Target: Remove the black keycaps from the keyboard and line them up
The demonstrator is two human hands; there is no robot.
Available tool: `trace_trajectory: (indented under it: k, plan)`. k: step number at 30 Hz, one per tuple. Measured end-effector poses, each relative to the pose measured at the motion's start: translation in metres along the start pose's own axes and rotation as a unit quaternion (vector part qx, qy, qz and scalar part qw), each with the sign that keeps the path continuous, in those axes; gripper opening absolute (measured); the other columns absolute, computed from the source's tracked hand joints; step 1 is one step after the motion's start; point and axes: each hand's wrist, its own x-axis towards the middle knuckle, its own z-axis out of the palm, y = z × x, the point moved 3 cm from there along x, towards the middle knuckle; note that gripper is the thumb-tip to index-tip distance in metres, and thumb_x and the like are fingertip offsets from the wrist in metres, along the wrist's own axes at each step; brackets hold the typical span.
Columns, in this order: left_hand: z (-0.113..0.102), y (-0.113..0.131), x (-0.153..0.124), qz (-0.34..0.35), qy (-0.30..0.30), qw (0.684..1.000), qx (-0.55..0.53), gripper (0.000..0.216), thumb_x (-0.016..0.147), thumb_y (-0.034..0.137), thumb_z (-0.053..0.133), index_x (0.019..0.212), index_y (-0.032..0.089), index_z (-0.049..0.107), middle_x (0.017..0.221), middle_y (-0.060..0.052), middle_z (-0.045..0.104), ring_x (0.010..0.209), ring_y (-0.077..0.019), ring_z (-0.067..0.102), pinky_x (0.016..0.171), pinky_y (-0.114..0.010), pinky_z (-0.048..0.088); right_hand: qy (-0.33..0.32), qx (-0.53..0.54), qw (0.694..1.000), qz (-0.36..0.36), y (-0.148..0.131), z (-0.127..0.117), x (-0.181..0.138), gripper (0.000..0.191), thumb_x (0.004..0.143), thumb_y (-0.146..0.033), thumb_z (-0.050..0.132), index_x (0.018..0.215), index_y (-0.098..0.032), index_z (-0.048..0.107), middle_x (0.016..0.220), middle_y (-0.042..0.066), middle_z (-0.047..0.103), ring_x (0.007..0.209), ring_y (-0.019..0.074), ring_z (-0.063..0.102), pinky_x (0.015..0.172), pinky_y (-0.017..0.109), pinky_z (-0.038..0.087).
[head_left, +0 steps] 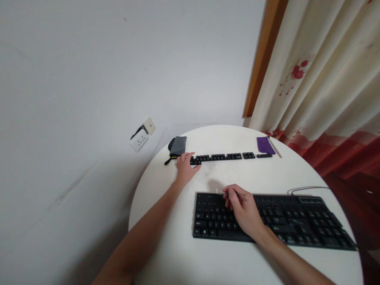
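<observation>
A black keyboard (297,225) lies on the white round table, its upper left rows looking bare of keycaps. Over those rows my right hand (242,208) is closed on a wire keycap puller (219,191), whose thin loop sticks out to the left of the fingers. Further back, loose black keycaps (225,157) stand in a long line across the table. At the line's left end rests my left hand (185,168), fingers apart, its fingertips touching or very near the end keycaps. Its palm hides part of the tabletop.
Behind my left hand lie a grey cloth (178,145) and a dark item partly under it. A purple cloth (265,145) and a thin stick (275,147) are at the back right. The keyboard cable (308,187) runs off the right edge. A wall with sockets (139,140) borders the left.
</observation>
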Motion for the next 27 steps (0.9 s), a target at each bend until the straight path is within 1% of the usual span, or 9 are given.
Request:
trace_trajectory:
  k: [6,16,21,24,27]
  plan:
    - [0.0008,0.0012,0.0010,-0.010,-0.003,1.000,0.016,0.060,0.073,0.035,0.076,0.129,0.028,0.055,0.127,-0.009,0.054,0.117,-0.0323,0.048,0.096,-0.045,0.041,-0.005,0.000,1.000,0.003,0.0016,0.0005,-0.0011,0.031,0.099,-0.040,0.045,0.094,-0.016,0.065,0.073,0.002,0.060,0.059,0.0126,0.053,0.053,0.023,0.041]
    - [0.0027,-0.0005,0.0011,-0.011,-0.005,1.000,0.010,0.060,0.073,0.035,0.076,0.129,0.028,0.055,0.127,-0.010,0.054,0.117,-0.0336,0.048,0.094,-0.047,0.041,-0.005,0.005,1.000,0.004,-0.0001,0.0008,-0.0004,0.031,0.099,-0.039,0.045,0.095,-0.016,0.065,0.073,0.002,0.060,0.059,0.0126,0.053,0.053,0.023,0.041]
    - [0.0010,0.0007,0.0004,-0.001,0.006,1.000,-0.005,0.062,0.073,0.035,0.077,0.130,0.027,0.054,0.127,-0.011,0.055,0.116,-0.0344,0.048,0.095,-0.048,0.040,0.003,-0.022,1.000,0.017,-0.0032,-0.0016,0.0002,0.030,0.097,-0.036,0.045,0.087,-0.015,0.064,0.066,0.000,0.058,0.054,0.0120,0.052,0.051,0.022,0.040]
    - [-0.0020,0.0033,-0.0003,0.020,0.023,0.999,-0.028,0.056,0.077,0.034,0.073,0.129,0.025,0.054,0.125,-0.011,0.056,0.115,-0.0331,0.049,0.096,-0.047,0.040,-0.015,-0.042,0.998,0.043,-0.0006,-0.0008,0.0001,0.030,0.096,-0.032,0.043,0.081,-0.015,0.063,0.062,-0.001,0.057,0.048,0.0108,0.049,0.047,0.022,0.037]
    - [-0.0038,0.0060,-0.0005,0.046,0.038,0.997,-0.050,0.046,0.082,0.028,0.068,0.126,0.024,0.056,0.122,-0.010,0.058,0.114,-0.0307,0.050,0.097,-0.044,0.040,-0.050,-0.077,0.995,0.049,0.0027,0.0028,-0.0006,0.029,0.094,-0.026,0.041,0.077,-0.015,0.062,0.060,-0.001,0.056,0.046,0.0100,0.047,0.045,0.021,0.034]
